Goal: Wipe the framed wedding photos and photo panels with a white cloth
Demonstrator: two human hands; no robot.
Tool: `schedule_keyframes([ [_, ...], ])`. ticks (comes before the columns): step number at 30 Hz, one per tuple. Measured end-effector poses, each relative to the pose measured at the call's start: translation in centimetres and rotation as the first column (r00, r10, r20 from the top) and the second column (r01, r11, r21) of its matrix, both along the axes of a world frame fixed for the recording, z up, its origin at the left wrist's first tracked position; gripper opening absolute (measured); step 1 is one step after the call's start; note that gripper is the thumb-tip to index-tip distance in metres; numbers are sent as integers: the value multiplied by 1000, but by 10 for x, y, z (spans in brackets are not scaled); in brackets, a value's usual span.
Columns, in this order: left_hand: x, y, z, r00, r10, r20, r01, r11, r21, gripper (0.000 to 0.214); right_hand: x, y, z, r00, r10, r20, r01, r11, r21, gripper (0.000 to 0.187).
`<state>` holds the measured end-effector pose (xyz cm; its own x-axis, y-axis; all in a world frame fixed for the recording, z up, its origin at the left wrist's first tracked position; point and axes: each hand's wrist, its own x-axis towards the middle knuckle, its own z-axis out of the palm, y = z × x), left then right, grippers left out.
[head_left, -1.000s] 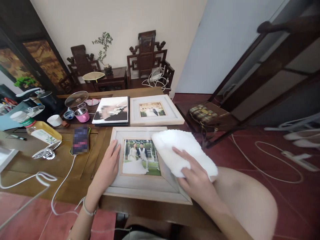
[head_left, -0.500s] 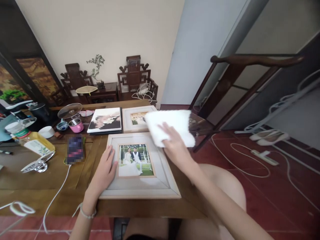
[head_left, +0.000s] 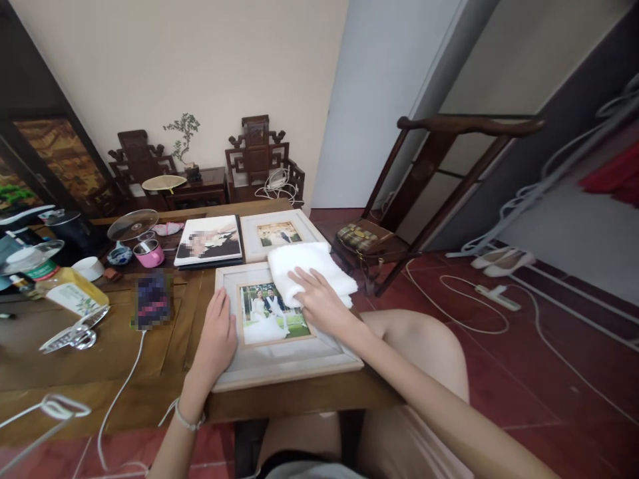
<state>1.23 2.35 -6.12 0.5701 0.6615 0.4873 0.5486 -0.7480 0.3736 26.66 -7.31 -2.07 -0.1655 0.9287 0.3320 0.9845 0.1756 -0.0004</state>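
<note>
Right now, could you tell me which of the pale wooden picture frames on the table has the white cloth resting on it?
The nearer pale wooden frame, at the table's front edge: the white cloth covers its top right corner, whereas the farther frame lies uncovered.

Left hand (head_left: pixel 217 336): flat on left border of photo frame (head_left: pixel 279 362)
Right hand (head_left: pixel 319 303): pressing white cloth (head_left: pixel 307 266) onto frame's upper right corner
Frame: lying flat on wooden table (head_left: pixel 74 366)
Behind frame: second frame (head_left: pixel 277 233), photo album (head_left: pixel 210 239)

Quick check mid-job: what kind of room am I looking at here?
Likely a home living room: carved wooden chairs along the wall, a wooden table with framed wedding photo, pink cup, and red floor tiles.
</note>
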Motion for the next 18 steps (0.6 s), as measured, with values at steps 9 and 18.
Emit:
schedule_keyframes([
  [9, -4, 10, 8, 994, -75, -77, 73, 997, -24, 46, -5, -3, -1, 998, -50, -39, 50, 999, -9, 31],
  [18, -7, 16, -11, 992, -108, 71, 106, 994, 23, 51, -50, -67, 20, 1000, 0, 19, 2, 994, -106, 31],
])
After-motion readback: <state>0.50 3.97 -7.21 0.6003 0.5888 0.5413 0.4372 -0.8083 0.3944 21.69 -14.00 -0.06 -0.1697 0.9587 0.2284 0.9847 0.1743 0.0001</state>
